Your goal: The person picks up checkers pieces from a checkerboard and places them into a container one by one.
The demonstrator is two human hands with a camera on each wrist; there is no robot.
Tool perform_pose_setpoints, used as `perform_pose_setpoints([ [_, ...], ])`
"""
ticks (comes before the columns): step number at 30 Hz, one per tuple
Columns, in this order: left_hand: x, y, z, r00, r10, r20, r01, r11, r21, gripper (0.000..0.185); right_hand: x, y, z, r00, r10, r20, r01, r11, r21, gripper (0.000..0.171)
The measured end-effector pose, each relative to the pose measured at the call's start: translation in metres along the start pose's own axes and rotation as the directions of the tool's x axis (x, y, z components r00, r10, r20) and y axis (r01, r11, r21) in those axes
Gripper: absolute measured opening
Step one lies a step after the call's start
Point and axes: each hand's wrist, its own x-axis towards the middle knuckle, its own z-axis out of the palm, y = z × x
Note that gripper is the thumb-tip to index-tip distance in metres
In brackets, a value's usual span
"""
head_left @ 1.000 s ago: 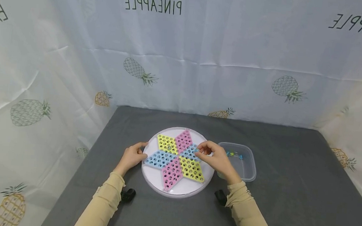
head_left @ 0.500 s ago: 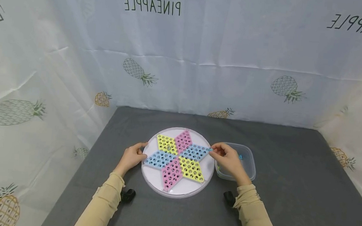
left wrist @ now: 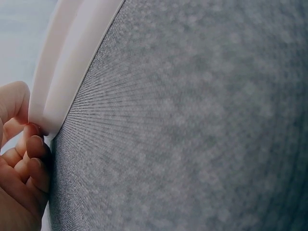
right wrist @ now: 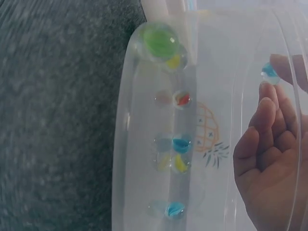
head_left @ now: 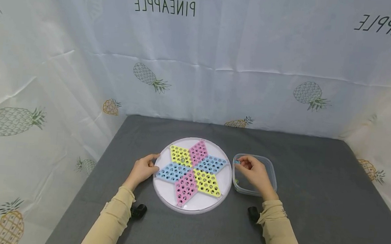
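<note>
A round white Chinese checkers board (head_left: 199, 203) with a pink, yellow and blue star of holes lies on the table. My left hand (head_left: 141, 171) grips its left edge; in the left wrist view thumb and fingers meet at the white rim (left wrist: 72, 72). Between the thumb and fingertips of my right hand (head_left: 256, 175) is a clear marble with a blue swirl (right wrist: 269, 73), held over the left side of a transparent plastic box (right wrist: 127, 120). Inside the box are several marbles: a larger green one (right wrist: 161, 41), a red one (right wrist: 183, 99), blue ones (right wrist: 181, 144) and yellow ones (right wrist: 181, 163).
The box stands close against the board's right side on a dark grey tablecloth (head_left: 314, 192). White curtains (head_left: 218, 93) with pineapple prints hang behind and at both sides. Black devices (head_left: 139, 211) are strapped under both wrists.
My right hand has moved right with the blue marble, from the board's right blue point, past its tip, to over the box. My left hand has stayed at the board's edge.
</note>
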Motion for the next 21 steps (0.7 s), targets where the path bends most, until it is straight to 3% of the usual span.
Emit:
perform_pose_setpoints([
  [10,-0.0006,0.0000,0.0011,1.000,-0.007,-0.001,0.007,1.000,-0.012,0.054,0.0003,0.0053,-0.0030,1.000,0.009,0.018,-0.008,0.998,-0.058,0.025],
  [21,-0.0005,0.0000,0.0014,1.000,-0.012,0.001,0.012,1.000,-0.015,0.054,-0.0016,0.0076,-0.0035,0.999,-0.004,0.033,0.006,0.999,-0.042,0.026],
])
